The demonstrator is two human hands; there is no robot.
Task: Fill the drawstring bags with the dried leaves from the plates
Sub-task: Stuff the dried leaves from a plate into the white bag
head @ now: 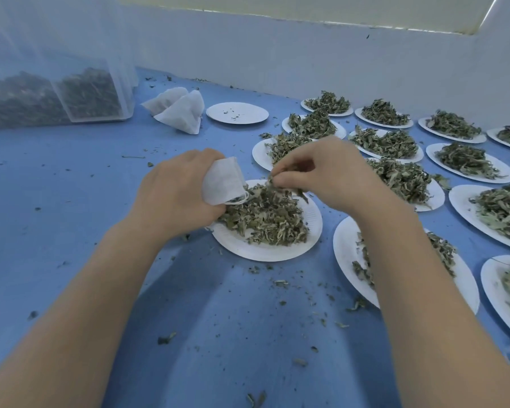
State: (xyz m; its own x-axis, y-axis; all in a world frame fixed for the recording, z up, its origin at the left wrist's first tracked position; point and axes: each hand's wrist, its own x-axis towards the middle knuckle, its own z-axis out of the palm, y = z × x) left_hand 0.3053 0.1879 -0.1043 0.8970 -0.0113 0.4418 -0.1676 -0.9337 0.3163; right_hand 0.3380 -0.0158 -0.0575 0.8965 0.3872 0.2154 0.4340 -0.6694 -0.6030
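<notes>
A white paper plate (pixel 262 251) in front of me carries a heap of dried green leaves (pixel 267 219). My left hand (pixel 174 192) grips a small white drawstring bag (pixel 223 182) at the plate's left rim, its mouth turned toward the heap. My right hand (pixel 321 172) pinches a tuft of leaves just above the heap, close to the bag's mouth. Two filled white bags (pixel 180 111) lie together at the back of the blue table.
Several plates heaped with leaves (pixel 389 142) cover the right side of the table. An emptied plate (pixel 237 113) sits behind. A clear plastic bin (pixel 92 95) of leaves stands at the back left. Leaf crumbs are scattered over the blue table (pixel 71 178). A white wall runs behind.
</notes>
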